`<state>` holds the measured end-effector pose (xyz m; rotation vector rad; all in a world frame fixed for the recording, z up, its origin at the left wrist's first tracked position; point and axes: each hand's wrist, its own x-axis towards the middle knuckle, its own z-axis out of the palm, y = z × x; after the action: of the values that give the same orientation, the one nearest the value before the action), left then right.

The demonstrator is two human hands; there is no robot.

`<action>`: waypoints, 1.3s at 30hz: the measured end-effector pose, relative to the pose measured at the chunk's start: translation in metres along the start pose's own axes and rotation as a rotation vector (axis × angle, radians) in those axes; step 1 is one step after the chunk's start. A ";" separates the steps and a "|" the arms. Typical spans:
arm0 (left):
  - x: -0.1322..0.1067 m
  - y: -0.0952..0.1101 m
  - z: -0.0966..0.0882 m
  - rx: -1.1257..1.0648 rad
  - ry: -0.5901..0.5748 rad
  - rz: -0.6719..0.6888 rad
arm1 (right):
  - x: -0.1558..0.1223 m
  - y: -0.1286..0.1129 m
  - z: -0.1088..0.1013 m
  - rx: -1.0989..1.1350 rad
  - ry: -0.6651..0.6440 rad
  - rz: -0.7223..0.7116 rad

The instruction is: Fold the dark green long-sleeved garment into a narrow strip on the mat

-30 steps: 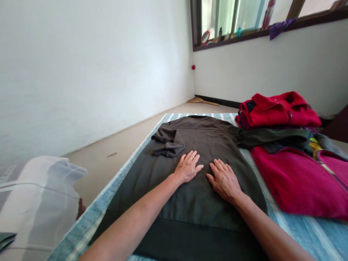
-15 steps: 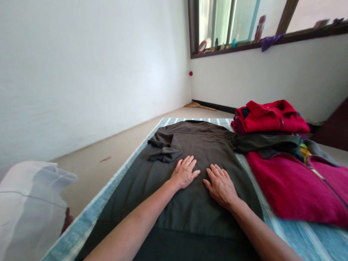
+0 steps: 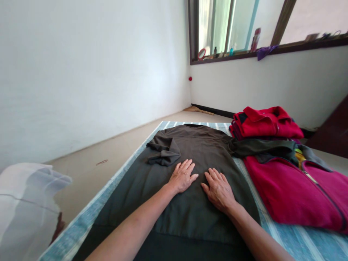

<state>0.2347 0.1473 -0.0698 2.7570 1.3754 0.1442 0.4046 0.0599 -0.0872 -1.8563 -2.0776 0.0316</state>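
On blue striped sheet [image 3: 318, 244], dark shirt [image 3: 190, 215] lies spread, one sleeve [image 3: 169, 149] folded inward, other sleeve [image 3: 261, 147] reaching onto magenta jacket [image 3: 293, 197]. Left hand [image 3: 183, 176] and right hand [image 3: 219, 188] rest open, flat on shirt, gripping nothing. Since half second ago, only view shifts; shirt's layout seems unadvanced.

Running a blue-and-white striped cloth sheet [image 3: 308, 243] as the base, support underneath hidden. Carrying, spread flat along the middle: a dark grey-green long-sleeved fabric garment [image 3: 190, 208]. Right side: a magenta zip-front fleece garment [image 3: 293, 194]. Beyond that, far right: a pile of folded red collared garments [image 3: 268, 125].
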 end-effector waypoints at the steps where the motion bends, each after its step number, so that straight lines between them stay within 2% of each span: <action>1: 0.000 0.000 0.000 -0.002 0.001 0.000 | 0.000 0.000 -0.001 -0.004 -0.003 -0.001; 8: -0.003 0.003 -0.001 -0.008 -0.019 -0.017 | -0.001 -0.002 -0.001 -0.032 -0.008 -0.008; 14: 0.003 0.007 -0.015 -0.009 -0.087 -0.034 | -0.001 -0.001 -0.001 -0.029 -0.021 0.001; 19: 0.027 0.025 -0.024 -0.005 -0.059 -0.070 | 0.000 0.000 0.000 -0.004 -0.047 0.021; 24: 0.059 0.046 -0.016 -0.030 0.014 -0.095 | 0.001 0.005 0.000 0.085 -0.016 0.042; 27: 0.070 0.049 -0.005 -0.051 0.042 -0.114 | 0.004 0.017 -0.012 0.174 -0.004 0.023; 29: 0.073 0.047 0.003 -0.067 0.045 -0.118 | 0.011 0.029 -0.029 0.142 -0.008 0.041; 34: 0.074 0.042 0.018 -0.098 0.049 -0.132 | 0.050 0.069 -0.074 -0.341 -0.107 0.179; 36: 0.074 0.042 0.020 -0.100 0.058 -0.135 | 0.070 0.085 -0.083 -0.413 -0.141 0.188; 39: 0.073 0.042 0.020 -0.096 0.078 -0.128 | 0.093 0.103 -0.082 -0.473 -0.204 0.138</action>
<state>0.3140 0.1806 -0.0813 2.6025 1.5161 0.3063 0.5186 0.1462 -0.0131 -2.3579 -2.2302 -0.2695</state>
